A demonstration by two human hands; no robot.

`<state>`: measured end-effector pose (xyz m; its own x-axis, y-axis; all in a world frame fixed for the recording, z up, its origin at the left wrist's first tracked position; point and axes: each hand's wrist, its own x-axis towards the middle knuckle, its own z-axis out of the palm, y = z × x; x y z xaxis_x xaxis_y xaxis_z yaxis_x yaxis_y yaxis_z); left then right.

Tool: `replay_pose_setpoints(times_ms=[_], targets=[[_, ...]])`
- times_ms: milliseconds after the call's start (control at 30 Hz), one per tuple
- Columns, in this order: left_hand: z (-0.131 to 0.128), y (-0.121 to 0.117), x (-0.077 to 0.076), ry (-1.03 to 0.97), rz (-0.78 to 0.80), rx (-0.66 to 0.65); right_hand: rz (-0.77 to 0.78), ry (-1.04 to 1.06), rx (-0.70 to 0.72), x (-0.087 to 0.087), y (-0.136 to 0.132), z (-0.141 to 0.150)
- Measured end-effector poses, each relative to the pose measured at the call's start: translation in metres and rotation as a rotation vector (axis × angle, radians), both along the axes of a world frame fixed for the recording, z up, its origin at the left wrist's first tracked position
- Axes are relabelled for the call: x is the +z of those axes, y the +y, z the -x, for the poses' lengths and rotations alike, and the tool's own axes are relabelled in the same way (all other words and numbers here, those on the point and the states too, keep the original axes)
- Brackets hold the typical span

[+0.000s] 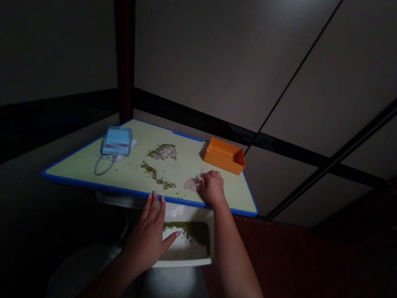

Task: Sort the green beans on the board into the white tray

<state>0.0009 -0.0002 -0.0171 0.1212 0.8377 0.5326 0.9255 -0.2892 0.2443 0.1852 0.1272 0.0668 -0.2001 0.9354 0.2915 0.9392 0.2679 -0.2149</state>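
My left hand [147, 241] is open, its thumb spread away from the fingers. Its fingertips are at the table's front edge, and the thumb reaches over a white drawer [181, 265] that holds small green grains, like mung beans [196, 231]. On the table, my right hand [212, 187] is closed, fingers curled down beside a small patch of pale pinkish grains [192, 183]. What its fingers hold is hidden. Left of it, a strip of green grains [157, 176] lies scattered. Behind that is a mixed pile of pale and green grains [163, 152].
The pale table [80, 163] has a raised blue rim. An orange open box [224, 156] stands at its back right corner. On the left, a device with a blurred blue screen [117, 140] has a looped cable [97, 166]. Wall panels rise behind the table.
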Motion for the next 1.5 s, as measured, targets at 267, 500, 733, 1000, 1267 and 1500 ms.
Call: replay_pose_setpoints(times_ms=[267, 500, 733, 1000, 1267, 1500], targets=[[0.0005, -0.0005, 0.0021, -0.03, 0.029, 0.004, 0.023, 0.005, 0.063, 0.0, -0.0017, -0.0021], [0.0016, -0.0003, 0.002, -0.023, 0.026, -0.005, 0.005, 0.025, 0.131, -0.0017, -0.0029, -0.0011], [0.0012, -0.0004, 0.0018, -0.038, 0.009, -0.016, -0.012, 0.007, 0.102, -0.0012, -0.0014, 0.0042], [0.0006, -0.0007, 0.0023, -0.031, 0.012, -0.015, -0.001, 0.007, 0.175, -0.0033, 0.0036, 0.0057], [0.0009, -0.0006, 0.0028, -0.025, 0.022, -0.013, 0.003, 0.03, 0.219, -0.002, -0.0002, 0.0024], [0.001, 0.0, -0.0001, -0.042, 0.01, -0.013, 0.006, 0.018, 0.222, -0.001, -0.0023, 0.003]])
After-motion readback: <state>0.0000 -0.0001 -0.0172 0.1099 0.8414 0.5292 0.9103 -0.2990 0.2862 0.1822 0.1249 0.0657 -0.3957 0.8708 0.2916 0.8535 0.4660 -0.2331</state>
